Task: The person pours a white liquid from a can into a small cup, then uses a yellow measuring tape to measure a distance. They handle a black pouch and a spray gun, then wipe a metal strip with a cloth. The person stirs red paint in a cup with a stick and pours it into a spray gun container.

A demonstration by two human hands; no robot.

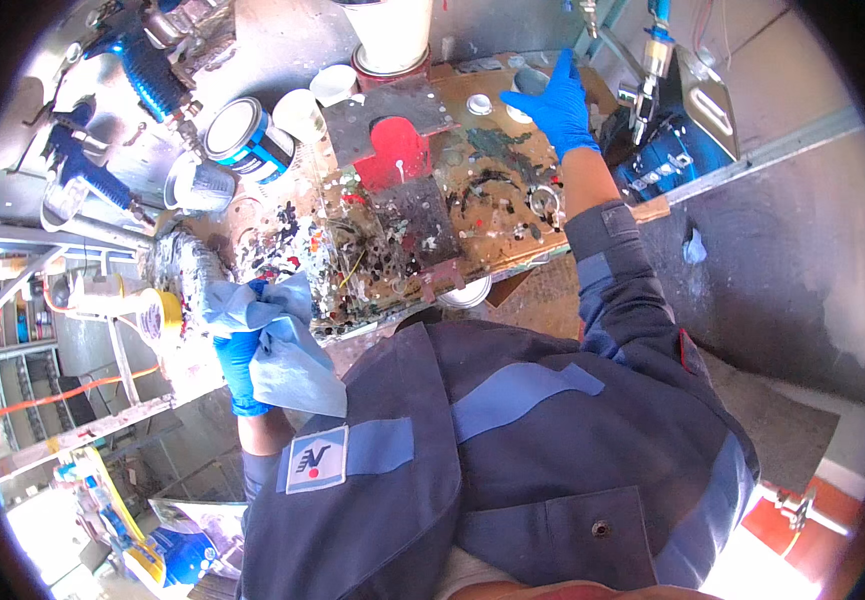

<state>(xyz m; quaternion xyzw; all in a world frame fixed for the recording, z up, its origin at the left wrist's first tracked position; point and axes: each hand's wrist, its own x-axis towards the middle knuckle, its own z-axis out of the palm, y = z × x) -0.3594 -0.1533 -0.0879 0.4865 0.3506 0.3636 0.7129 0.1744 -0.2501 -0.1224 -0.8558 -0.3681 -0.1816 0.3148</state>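
By the workbench (507, 235), cloth (292, 365) spills from the left grip (239, 370).

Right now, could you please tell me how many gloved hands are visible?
2: the left hand, holding a cloth, and the right hand, at a grey cup.

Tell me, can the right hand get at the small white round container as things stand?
Probably yes: the right hand is close beside the small white round container, with nothing visibly standing between them. It is at the grey cup, though, and whether it grips that is unclear.
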